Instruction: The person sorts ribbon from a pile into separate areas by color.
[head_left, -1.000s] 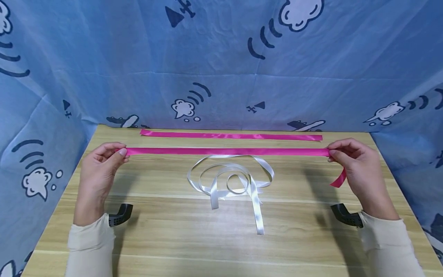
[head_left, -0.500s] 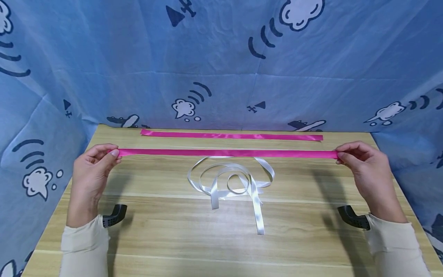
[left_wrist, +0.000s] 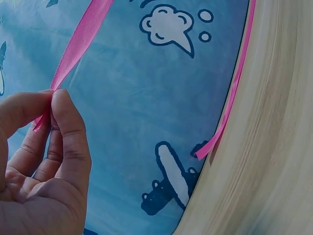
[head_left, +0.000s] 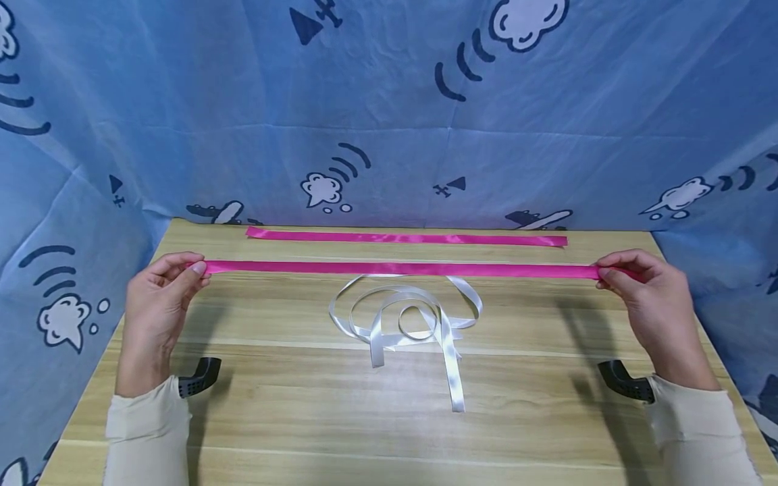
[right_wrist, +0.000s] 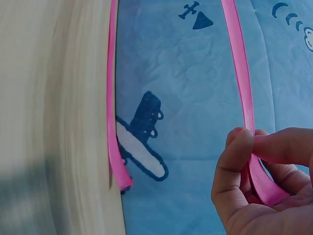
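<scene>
A pink satin ribbon (head_left: 401, 268) is stretched straight and level between both hands, above the table. My left hand (head_left: 159, 307) pinches its left end between thumb and forefinger; a short tip pokes out past the fingers in the left wrist view. At the other side my right hand (head_left: 656, 307) pinches it near the right end, and the loose tail (right_wrist: 266, 188) curls into the palm in the right wrist view. Beneath and nearer lies a white ribbon (head_left: 450, 358) in loose loops, its two ends pointing toward me. The pink ribbon overlaps the top of those loops in the head view.
A second pink ribbon (head_left: 407, 237) lies flat along the back edge of the wooden table (head_left: 340, 418). Blue printed cloth (head_left: 389, 88) hangs behind the table and along both sides. A black wrist device (head_left: 200, 378) sits at each sleeve cuff.
Both hands have moved apart, the left to the left and the right to the right, so a longer stretch of pink ribbon spans them. The tail hanging below the right hand has shortened.
</scene>
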{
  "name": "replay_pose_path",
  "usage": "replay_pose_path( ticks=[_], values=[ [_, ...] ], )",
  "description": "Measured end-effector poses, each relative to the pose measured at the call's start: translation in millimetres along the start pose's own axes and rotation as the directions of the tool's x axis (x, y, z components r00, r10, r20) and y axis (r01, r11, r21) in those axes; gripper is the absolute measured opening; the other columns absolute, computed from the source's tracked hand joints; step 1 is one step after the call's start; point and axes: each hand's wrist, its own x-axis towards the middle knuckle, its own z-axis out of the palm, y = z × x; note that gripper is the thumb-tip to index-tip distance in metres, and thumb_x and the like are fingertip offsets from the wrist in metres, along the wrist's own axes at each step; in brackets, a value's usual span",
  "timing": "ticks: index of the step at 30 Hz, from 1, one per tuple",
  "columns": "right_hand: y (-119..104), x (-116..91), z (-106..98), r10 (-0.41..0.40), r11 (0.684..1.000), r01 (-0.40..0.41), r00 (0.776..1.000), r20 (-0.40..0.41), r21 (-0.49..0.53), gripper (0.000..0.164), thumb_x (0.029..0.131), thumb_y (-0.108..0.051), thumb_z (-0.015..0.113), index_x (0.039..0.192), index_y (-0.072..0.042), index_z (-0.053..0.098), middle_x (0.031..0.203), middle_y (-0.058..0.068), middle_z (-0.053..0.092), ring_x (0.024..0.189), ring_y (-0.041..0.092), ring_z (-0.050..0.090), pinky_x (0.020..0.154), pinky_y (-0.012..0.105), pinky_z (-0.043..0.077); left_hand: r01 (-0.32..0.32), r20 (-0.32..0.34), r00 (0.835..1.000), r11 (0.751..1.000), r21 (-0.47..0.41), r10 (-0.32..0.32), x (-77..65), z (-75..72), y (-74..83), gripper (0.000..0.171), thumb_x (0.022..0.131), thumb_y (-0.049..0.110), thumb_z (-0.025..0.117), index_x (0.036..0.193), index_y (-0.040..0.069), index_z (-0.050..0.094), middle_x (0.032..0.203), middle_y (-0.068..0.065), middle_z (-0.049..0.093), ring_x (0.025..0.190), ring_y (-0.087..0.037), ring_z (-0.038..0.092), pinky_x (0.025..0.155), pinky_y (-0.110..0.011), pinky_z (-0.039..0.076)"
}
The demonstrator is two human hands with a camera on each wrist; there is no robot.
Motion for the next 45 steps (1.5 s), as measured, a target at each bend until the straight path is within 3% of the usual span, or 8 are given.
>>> replay_pose_path(
  ticks=[4, 8, 14, 17, 20, 27, 37, 45],
  values=[
    [1.7, 2.2, -0.6, -0.001, 0.999, 0.001, 1.000, 0.004, 0.048, 0.014, 0.099, 0.005, 0.064, 0.102, -0.004, 0.074, 0.095, -0.006, 0.071, 0.072, 0.004, 0.069, 0.070, 0.010, 0.057, -0.006, -0.013, 1.000, 1.000, 0.009, 0.006, 0.5, -0.5, -0.7, 0.012, 0.090, -0.008, 0.075, 0.100, -0.002, 0.077, 0.088, -0.003, 0.074, 0.070, -0.011, 0.073, 0.071, -0.020, 0.063],
    [2.8, 4.6, -1.3, 0.012, 1.000, -0.012, 1.000, -0.004, 0.029, 0.013, 0.099, 0.005, 0.064, 0.103, -0.003, 0.073, 0.097, -0.005, 0.069, 0.074, 0.004, 0.068, 0.070, 0.010, 0.058, -0.006, -0.030, 1.000, 1.000, 0.022, 0.007, 2.1, -1.1, -1.5, 0.012, 0.090, -0.008, 0.076, 0.100, -0.002, 0.077, 0.089, -0.003, 0.074, 0.070, -0.011, 0.072, 0.070, -0.019, 0.063],
    [3.6, 10.2, -0.3, 0.047, 0.991, -0.051, 0.998, -0.036, -0.128, 0.010, 0.100, 0.001, 0.065, 0.106, -0.003, 0.071, 0.094, -0.010, 0.068, 0.074, 0.002, 0.067, 0.070, 0.009, 0.056, 0.007, -0.036, 0.999, 0.999, 0.036, -0.006, 6.2, -0.9, -3.8, 0.011, 0.092, -0.008, 0.073, 0.101, -0.002, 0.076, 0.089, -0.003, 0.072, 0.070, -0.011, 0.071, 0.070, -0.019, 0.063],
    [4.1, 13.5, 0.9, 0.058, 0.966, -0.071, 0.997, -0.056, -0.249, 0.009, 0.101, -0.004, 0.066, 0.110, -0.003, 0.069, 0.093, -0.014, 0.067, 0.075, 0.000, 0.067, 0.070, 0.008, 0.056, 0.021, -0.046, 0.999, 0.999, 0.042, -0.019, 8.6, -0.2, -5.0, 0.011, 0.092, -0.007, 0.074, 0.101, -0.002, 0.076, 0.090, -0.004, 0.071, 0.070, -0.011, 0.071, 0.070, -0.019, 0.063],
    [4.7, 17.2, 1.8, 0.079, 0.949, -0.097, 0.994, -0.071, -0.299, 0.012, 0.101, -0.007, 0.067, 0.112, -0.002, 0.068, 0.093, -0.016, 0.067, 0.075, -0.002, 0.067, 0.070, 0.008, 0.056, 0.041, -0.052, 0.998, 0.998, 0.047, -0.038, 12.3, -0.3, -6.0, 0.011, 0.091, -0.006, 0.075, 0.100, 0.001, 0.077, 0.090, -0.003, 0.071, 0.071, -0.011, 0.070, 0.071, -0.019, 0.063],
    [6.9, 27.3, 3.7, 0.106, 0.976, -0.114, 0.993, -0.054, -0.187, 0.008, 0.099, -0.004, 0.069, 0.105, -0.007, 0.074, 0.088, -0.015, 0.070, 0.074, 0.000, 0.068, 0.069, 0.009, 0.057, 0.073, -0.047, 0.996, 0.995, 0.065, -0.070, 23.0, 0.3, -10.6, 0.012, 0.091, -0.005, 0.076, 0.097, 0.005, 0.077, 0.089, -0.001, 0.074, 0.073, -0.009, 0.072, 0.073, -0.018, 0.063],
    [11.7, 44.8, 6.9, 0.115, 0.938, -0.124, 0.992, -0.048, -0.323, 0.010, 0.102, -0.011, 0.067, 0.111, -0.008, 0.069, 0.088, -0.023, 0.068, 0.078, -0.003, 0.067, 0.071, 0.009, 0.056, 0.091, -0.037, 0.995, 0.992, 0.092, -0.088, 37.9, 7.3, -16.5, 0.010, 0.091, -0.003, 0.076, 0.096, 0.006, 0.076, 0.088, -0.001, 0.077, 0.074, -0.008, 0.074, 0.073, -0.018, 0.063],
    [22.5, 61.4, 10.8, 0.169, 0.954, -0.172, 0.985, -0.031, -0.247, 0.012, 0.100, -0.002, 0.066, 0.101, -0.013, 0.069, 0.085, -0.020, 0.068, 0.077, -0.003, 0.068, 0.069, 0.010, 0.057, 0.114, -0.025, 0.993, 0.981, 0.158, -0.112, 52.1, 12.8, -24.4, 0.013, 0.093, -0.002, 0.074, 0.093, 0.011, 0.076, 0.085, 0.004, 0.078, 0.073, -0.005, 0.073, 0.072, -0.015, 0.062]
  ],
)
